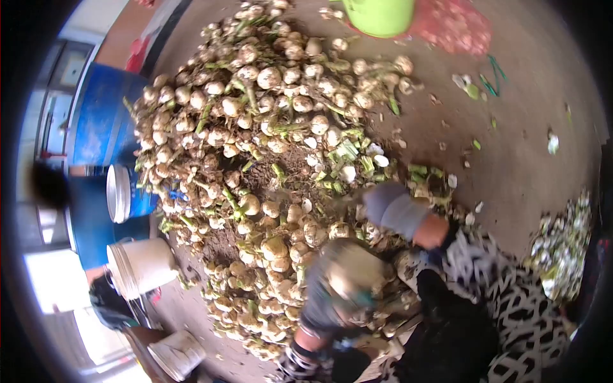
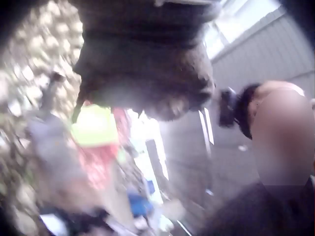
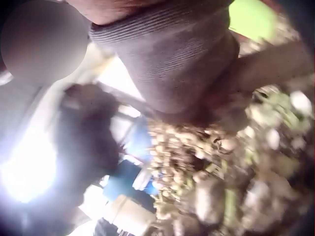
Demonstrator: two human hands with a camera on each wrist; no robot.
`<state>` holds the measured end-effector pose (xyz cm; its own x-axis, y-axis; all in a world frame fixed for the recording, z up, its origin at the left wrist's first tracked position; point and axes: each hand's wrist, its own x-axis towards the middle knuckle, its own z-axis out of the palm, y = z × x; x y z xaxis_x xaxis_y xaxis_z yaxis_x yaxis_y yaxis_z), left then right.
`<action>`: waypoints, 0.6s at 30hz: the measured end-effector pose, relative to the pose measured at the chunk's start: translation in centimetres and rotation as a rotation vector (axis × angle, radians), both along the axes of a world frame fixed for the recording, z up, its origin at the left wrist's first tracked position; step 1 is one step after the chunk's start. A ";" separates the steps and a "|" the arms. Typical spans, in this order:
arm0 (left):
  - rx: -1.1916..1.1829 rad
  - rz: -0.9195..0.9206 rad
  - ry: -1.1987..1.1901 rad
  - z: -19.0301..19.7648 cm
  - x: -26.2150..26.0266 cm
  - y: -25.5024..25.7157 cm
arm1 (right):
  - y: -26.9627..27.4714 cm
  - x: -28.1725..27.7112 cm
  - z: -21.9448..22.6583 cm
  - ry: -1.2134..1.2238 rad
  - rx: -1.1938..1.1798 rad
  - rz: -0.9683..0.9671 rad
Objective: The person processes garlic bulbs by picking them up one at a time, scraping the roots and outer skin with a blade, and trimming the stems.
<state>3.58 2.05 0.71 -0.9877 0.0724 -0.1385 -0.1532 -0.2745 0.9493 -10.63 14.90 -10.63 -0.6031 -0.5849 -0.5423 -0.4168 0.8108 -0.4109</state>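
My left hand (image 1: 322,297), in a dark glove, grips a pale onion-like bulb (image 1: 354,271) low over the near side of the bulb pile. In the left wrist view that glove (image 2: 142,54) looms dark and blurred at the top. Farther right, my right hand (image 1: 396,207), in a grey glove, has its fingers curled at the pile's edge. A narrow dark tool (image 2: 51,91) juts from it, too smeared to name exactly. The glove's ribbed cuff (image 3: 147,34) fills the upper right wrist view. Muddy bulbs (image 1: 274,246) with green stems lie heaped around both hands.
Blue drums (image 1: 105,115) and white buckets (image 1: 143,265) stand along the left. A lime-green bucket (image 1: 380,16) and a red mesh bag (image 1: 453,29) sit at the top. White-green trimmings (image 1: 562,249) lie heaped at the right; loose scraps dot the brown floor (image 1: 530,127).
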 end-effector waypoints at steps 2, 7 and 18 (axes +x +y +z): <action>0.078 0.019 -0.032 1.4 -0.7 0.1 | 2.3 2.3 -1.1 -0.019 -0.378 -0.262; -1.123 -0.093 0.383 -0.2 -4.5 -2.0 | 3.9 3.2 5.7 -0.742 -1.050 -0.805; -0.362 0.008 -0.005 -0.5 -0.6 -1.1 | 4.6 2.8 7.9 0.195 -1.075 -0.331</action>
